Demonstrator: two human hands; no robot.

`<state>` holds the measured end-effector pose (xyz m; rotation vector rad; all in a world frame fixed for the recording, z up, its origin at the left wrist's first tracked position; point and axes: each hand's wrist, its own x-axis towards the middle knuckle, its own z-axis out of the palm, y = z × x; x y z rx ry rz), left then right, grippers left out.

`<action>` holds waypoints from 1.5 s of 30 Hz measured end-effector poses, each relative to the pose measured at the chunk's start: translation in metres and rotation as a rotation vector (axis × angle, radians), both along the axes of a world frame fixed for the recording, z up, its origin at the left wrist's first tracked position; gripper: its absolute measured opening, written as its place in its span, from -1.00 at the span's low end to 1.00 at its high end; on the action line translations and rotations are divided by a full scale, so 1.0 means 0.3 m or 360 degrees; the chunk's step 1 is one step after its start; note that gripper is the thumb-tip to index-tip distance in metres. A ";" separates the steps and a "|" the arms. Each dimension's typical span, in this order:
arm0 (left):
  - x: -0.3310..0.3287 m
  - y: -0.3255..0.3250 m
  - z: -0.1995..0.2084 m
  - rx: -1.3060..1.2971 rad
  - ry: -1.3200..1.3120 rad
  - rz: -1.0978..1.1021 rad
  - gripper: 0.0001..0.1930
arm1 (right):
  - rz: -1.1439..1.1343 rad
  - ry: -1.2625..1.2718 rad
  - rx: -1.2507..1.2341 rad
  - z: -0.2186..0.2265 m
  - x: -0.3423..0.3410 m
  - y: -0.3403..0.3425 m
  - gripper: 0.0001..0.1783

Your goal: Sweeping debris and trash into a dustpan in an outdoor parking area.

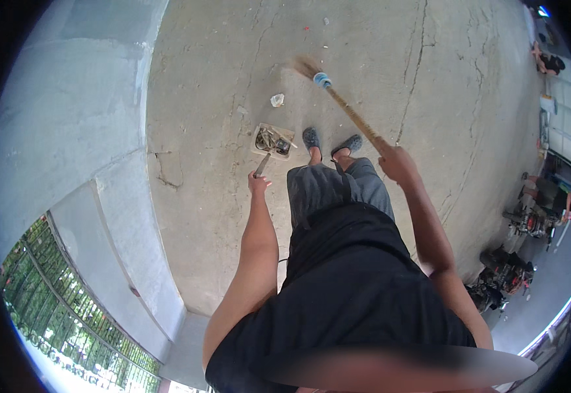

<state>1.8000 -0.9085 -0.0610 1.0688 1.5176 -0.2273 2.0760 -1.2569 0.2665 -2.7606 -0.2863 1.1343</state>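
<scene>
1. Head view, noon at its top: across the cracked concrete floor (200, 98), the step in hand looks like sweeping litter together. Next, I judge, the bristles need to travel round behind the scrap and draw it toward six o'clock, with the pan steady.
2. The broom (351, 114) slants from the right hand toward half past ten, its bristles (307, 67) blurred.
3. The dustpan (279, 156) lies just beyond the left hand, between twelve and one o'clock — sticks and dark litter (270, 139) already in it.
4. The right hand (398, 165) is closed around the broom's handle.
5. The left hand (259, 183) curls around the pan's grip; how tightly, I cannot tell.
6. A crumpled white scrap (277, 100) sits at the pan's twelve o'clock — apart from it, and between seven and eight from the bristles.
</scene>
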 end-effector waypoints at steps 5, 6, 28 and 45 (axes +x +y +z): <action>-0.037 -0.024 -0.082 0.0020 0.0148 -0.0096 -0.38 | 0.0209 0.0181 -0.0083 0.071 -0.093 0.069 -0.39; -0.040 -0.032 -0.100 0.0089 0.0176 -0.0115 -0.37 | 0.0242 0.0262 -0.0120 0.105 -0.105 0.066 -0.38; -0.253 0.298 -0.111 -0.0660 -0.0230 0.0718 -0.44 | -0.0321 0.0257 0.0085 0.410 -0.167 -0.331 -0.45; 0.149 0.367 0.265 0.0223 -0.0161 -0.0954 -0.73 | -0.1762 -0.0081 0.0053 0.189 -1.338 -0.402 -0.46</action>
